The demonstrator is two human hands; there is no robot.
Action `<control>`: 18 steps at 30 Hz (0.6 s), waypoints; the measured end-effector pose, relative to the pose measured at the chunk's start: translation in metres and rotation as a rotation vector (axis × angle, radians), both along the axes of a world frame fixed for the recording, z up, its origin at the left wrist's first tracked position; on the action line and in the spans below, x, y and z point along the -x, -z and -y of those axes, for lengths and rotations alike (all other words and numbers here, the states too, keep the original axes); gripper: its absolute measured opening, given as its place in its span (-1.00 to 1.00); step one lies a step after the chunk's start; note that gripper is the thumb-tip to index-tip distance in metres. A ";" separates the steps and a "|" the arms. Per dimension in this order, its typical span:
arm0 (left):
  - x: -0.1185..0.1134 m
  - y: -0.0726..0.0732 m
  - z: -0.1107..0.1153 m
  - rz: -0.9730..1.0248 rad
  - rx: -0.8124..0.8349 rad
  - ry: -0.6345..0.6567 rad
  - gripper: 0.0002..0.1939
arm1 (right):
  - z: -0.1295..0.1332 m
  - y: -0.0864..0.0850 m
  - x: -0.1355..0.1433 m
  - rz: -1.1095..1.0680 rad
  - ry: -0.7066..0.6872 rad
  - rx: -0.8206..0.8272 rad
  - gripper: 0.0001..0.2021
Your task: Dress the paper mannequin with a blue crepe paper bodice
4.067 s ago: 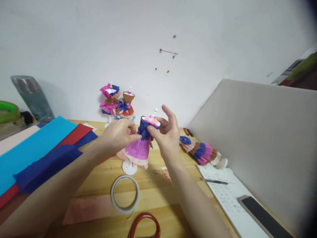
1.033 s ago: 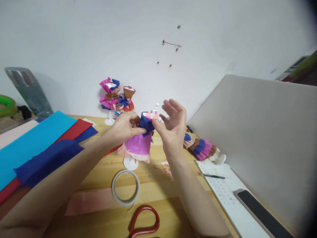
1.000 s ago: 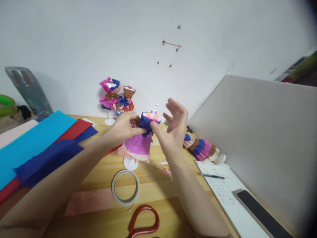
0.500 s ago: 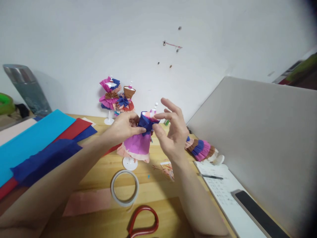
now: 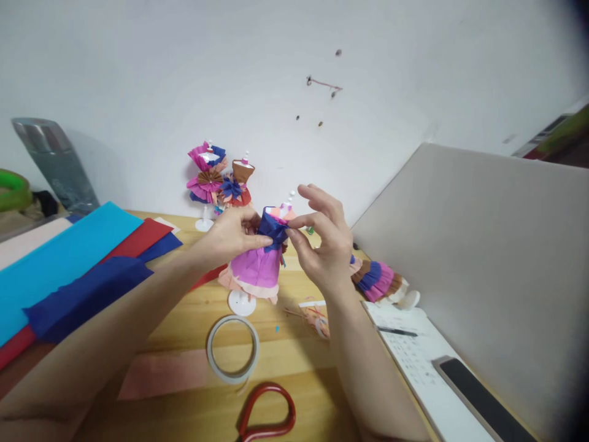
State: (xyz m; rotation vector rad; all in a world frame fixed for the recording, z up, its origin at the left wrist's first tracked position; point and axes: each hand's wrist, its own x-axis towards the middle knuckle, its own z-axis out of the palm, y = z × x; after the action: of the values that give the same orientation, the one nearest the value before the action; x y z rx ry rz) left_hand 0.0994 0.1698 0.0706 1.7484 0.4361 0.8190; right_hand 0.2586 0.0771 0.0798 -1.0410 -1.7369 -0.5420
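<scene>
A small white dress form [image 5: 285,212] tilts between my hands, wearing a pink-purple paper skirt [image 5: 256,267] with a pale peach hem. Dark blue crepe paper [image 5: 272,232] is wrapped around its bodice. My left hand [image 5: 237,236] grips the form at the waist, thumb pressed over the front of the blue paper. With thumb and index finger, my right hand [image 5: 324,236] pinches the upper right edge of that blue paper; its other fingers are raised. The fingers behind the bodice are hidden. Under the skirt shows the form's round white base [image 5: 242,303].
A tape roll [image 5: 233,350], red-handled scissors [image 5: 267,408] and a peach paper strip [image 5: 163,373] lie in front. Coloured paper sheets [image 5: 73,258] are at left, with a bottle [image 5: 57,166] behind. Dressed forms [image 5: 207,178] stand by the wall. Rightward lie a notebook [image 5: 396,344] and phone [image 5: 478,393].
My right thumb and index finger have closed from a spread pose onto the blue paper's edge. The left hand keeps its hold, and the view has shifted slightly.
</scene>
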 end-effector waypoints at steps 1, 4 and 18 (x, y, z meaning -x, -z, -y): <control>0.000 0.000 0.000 0.002 -0.004 -0.004 -0.74 | -0.001 0.001 0.001 -0.009 -0.001 -0.001 -0.93; 0.001 0.000 0.000 0.000 -0.021 -0.003 -0.72 | -0.002 0.003 0.004 -0.023 -0.009 -0.020 -0.93; 0.049 -0.037 -0.003 -0.312 -0.456 -0.136 -0.91 | -0.002 0.005 0.012 -0.018 -0.040 -0.005 -0.91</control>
State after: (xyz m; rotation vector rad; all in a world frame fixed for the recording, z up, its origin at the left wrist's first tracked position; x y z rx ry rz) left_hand 0.0504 0.1730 0.1079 2.3065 0.6162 0.7833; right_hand 0.2463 0.0793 0.0751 -1.0030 -1.7364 -0.5098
